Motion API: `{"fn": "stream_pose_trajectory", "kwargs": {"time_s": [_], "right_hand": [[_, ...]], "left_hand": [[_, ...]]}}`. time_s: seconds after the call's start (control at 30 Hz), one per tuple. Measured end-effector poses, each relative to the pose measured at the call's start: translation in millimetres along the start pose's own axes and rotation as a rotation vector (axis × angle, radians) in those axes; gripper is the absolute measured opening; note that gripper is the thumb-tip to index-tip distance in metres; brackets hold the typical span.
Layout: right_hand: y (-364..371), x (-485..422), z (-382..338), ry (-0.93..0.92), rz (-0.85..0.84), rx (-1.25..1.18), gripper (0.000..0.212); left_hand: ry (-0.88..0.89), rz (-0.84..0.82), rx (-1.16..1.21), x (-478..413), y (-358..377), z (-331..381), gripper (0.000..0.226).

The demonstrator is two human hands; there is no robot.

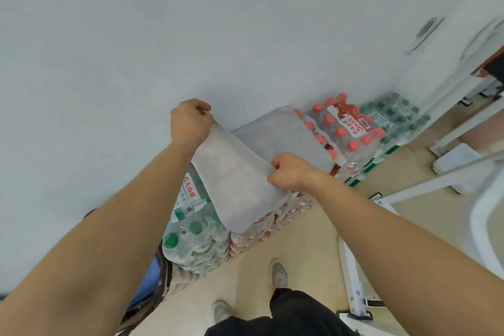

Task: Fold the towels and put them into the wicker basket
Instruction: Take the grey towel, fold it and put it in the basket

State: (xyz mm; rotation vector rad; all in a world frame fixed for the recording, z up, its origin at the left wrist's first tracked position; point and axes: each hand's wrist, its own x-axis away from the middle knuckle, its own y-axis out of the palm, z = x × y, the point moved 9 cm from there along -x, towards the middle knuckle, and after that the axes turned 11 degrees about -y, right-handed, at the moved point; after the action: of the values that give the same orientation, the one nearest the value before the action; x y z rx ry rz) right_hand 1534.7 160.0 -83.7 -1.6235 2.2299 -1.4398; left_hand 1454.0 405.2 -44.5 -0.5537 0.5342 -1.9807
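Gripping grey towel [240, 185] upper edge: left hand [189, 123], right hand [290, 172], fingers [275, 179] curled round it; bottle packs [349, 128] underneath.

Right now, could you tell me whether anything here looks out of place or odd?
Mildly odd: the grey towel, gripped by the left hand and right hand, lies partly over stacked packs of water bottles, a lumpy surface for folding. No wicker basket is in view.

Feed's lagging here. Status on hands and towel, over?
Left hand, right hand both grip grey towel. Held over bottle packs. Basket not in view.
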Motion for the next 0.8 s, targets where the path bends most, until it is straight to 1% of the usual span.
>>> {"fn": "stream_pose_trajectory", "kwargs": {"time_s": [0.13,0.23,0.33,0.43,0.53,0.6,0.7,0.8], "right_hand": [[-34.2,4.4,52.0,0.075,0.076,-0.078,0.021],[-47.5,3.6,90.3,0.121,0.11,-0.138,0.013],[-59.4,-1.8,122.5,0.118,0.174,-0.209,0.016],[-73.2,-7.0,151.9,0.112,0.269,-0.258,0.009],[-82.1,-13.2,184.7,0.11,0.366,-0.348,0.019],[-85.8,-17.7,204.5,0.115,0.414,-0.343,0.026],[-84.2,-27.0,230.1,0.151,0.432,-0.329,0.026],[-73.8,-37.6,248.8,0.199,0.354,-0.29,0.018]], "left_hand": [[0.072,-0.051,-0.009,0.7,48.1,39.8,0.025],[0.126,-0.062,-0.038,-1.3,84.0,63.7,0.022],[0.178,-0.074,-0.069,-4.3,120.2,86.8,0.021],[0.177,-0.065,-0.099,-10.7,153.7,104.5,0.021],[0.174,-0.048,-0.167,-18.9,186.6,115.1,0.02],[0.168,-0.037,-0.227,-25.2,208.2,114.7,0.022],[0.143,-0.046,-0.364,-33.4,241.2,103.4,0.023],[0.142,-0.062,-0.493,-36.7,267.0,91.0,0.025]]}}
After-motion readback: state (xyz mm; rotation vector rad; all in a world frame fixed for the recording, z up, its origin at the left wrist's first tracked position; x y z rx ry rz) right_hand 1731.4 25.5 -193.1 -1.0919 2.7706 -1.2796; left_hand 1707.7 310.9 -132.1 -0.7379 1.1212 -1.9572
